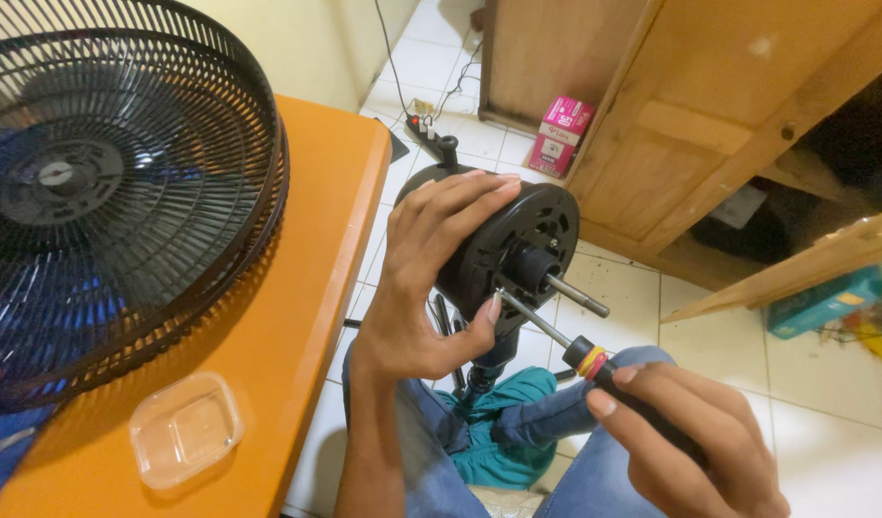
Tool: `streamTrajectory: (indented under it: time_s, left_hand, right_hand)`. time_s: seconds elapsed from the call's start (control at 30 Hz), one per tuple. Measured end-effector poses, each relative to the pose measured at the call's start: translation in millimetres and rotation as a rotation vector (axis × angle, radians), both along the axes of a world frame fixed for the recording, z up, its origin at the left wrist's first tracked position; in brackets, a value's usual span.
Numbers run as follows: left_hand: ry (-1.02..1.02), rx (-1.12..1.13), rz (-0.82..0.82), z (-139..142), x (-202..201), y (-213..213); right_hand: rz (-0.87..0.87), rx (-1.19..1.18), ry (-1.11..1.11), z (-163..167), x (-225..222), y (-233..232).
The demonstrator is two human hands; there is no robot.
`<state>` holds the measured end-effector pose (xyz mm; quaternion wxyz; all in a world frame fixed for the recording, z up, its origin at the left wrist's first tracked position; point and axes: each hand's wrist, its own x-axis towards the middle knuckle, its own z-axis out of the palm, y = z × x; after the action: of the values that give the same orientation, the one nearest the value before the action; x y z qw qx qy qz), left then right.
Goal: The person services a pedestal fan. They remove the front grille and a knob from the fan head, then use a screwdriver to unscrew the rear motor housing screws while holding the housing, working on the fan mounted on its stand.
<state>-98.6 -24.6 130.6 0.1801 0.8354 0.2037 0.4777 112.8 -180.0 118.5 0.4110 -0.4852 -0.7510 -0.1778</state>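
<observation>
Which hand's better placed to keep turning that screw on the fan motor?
Right. The right hand grips the screwdriver, tip against the fan motor housing. The left hand clasps the housing.

1. Fan motor housing (513, 245) sits at centre, held by the left hand (431, 278).
2. Screwdriver (595, 364) at five o'clock, tip touching the housing, gripped by the right hand (695, 441).
3. Table (307, 288) at nine o'clock carries fan grille (105, 192); plastic container (185, 429) at seven.
4. Small box (561, 134) on the floor at twelve.
</observation>
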Motion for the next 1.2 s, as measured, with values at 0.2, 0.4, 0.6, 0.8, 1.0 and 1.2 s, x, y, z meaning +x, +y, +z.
streamTrajectory:
  time_s: [0.2, 0.4, 0.6, 0.8, 1.0, 1.2]
  left_hand:
    - [0.001, 0.0, 0.0, -0.8, -0.2, 1.2]
    - [-0.002, 0.003, 0.005, -2.2, -0.1, 1.7]
    - [-0.006, -0.002, 0.002, -1.9, 0.3, 2.1]
    - [0.0, -0.002, 0.008, -1.8, -0.8, 2.5]
    - [-0.001, 0.006, 0.003, -1.7, 0.8, 2.1]
    - [0.0, 0.01, 0.001, -1.4, 1.4, 2.5]
  right_hand:
    - [0.068, 0.018, -0.008, 0.7, 8.4, 3.0]
    - [0.063, 0.023, 0.024, 4.2, 4.6, 5.5]
    - [-0.022, 0.021, 0.104, 0.5, -2.5, 9.7]
    - [-0.013, -0.092, 0.1, -8.8, 5.0, 19.8]
    - [-0.003, -0.317, 0.322, -27.9, 0.7, 31.0]
    - [-0.004, -0.202, 0.554, -34.5, -26.0, 37.5]
